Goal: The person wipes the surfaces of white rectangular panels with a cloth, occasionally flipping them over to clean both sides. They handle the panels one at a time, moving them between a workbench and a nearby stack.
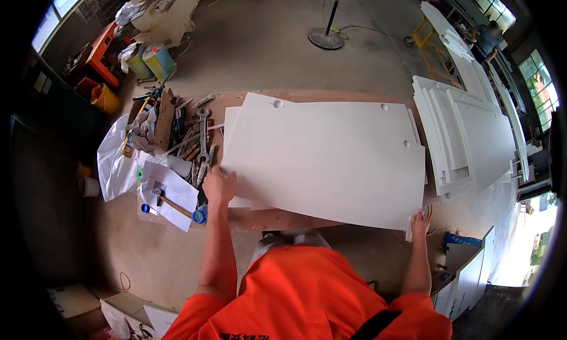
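While your left hand (219,185) lies open on the panel's (325,163) left edge and your right hand (420,222) pinches its near right corner, it overhangs the bench (260,219); it could slide into the tools (198,142).

White, plain and unpatterned: large panel (328,160) under both hands, stacked panels (466,133) at right, paper sheet (168,192) and plastic bag (113,166) at left. Bright orange: shirt (301,298), crossed by black strap (375,324); also orange stool (100,51) and yellow-orange bucket (105,98). Brown worktop (266,219), grey concrete floor (266,44), silver wrench (203,136), yellow frame (434,50), blue tape roll (199,215).
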Motion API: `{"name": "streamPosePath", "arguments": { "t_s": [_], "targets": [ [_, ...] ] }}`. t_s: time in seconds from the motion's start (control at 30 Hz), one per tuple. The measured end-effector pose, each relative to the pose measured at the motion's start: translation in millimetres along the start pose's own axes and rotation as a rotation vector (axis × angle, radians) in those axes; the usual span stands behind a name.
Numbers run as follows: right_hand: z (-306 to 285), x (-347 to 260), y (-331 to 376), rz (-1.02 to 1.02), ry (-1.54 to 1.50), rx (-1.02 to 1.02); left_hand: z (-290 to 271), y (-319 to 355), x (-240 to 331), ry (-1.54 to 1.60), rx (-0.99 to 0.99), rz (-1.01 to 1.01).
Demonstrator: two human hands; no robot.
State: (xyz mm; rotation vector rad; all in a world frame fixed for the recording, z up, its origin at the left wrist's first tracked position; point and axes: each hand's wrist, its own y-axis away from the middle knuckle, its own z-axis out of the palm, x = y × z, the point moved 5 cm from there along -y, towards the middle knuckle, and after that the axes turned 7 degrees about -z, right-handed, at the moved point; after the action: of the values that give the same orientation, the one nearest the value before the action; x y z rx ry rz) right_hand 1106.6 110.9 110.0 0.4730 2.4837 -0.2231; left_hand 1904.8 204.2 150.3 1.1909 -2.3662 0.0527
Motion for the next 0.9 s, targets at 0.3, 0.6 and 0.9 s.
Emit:
{"name": "streamPosePath", "arguments": {
  "t_s": [0.3, 0.6, 0.9],
  "targets": [
    [-65, -63, 76, 0.085, 0.006, -0.045, -90, -30, 35, -0.233, -0.091, 0.061],
    [-215, -209, 77, 0.052, -0.404, -0.010, -232, -87, 69, 0.921, -0.577, 0.370],
    [-146, -205, -67, -0.115, -1.268, 0.128, -85, -238, 118, 1.321, -0.490, 0.453]
  ]
}}
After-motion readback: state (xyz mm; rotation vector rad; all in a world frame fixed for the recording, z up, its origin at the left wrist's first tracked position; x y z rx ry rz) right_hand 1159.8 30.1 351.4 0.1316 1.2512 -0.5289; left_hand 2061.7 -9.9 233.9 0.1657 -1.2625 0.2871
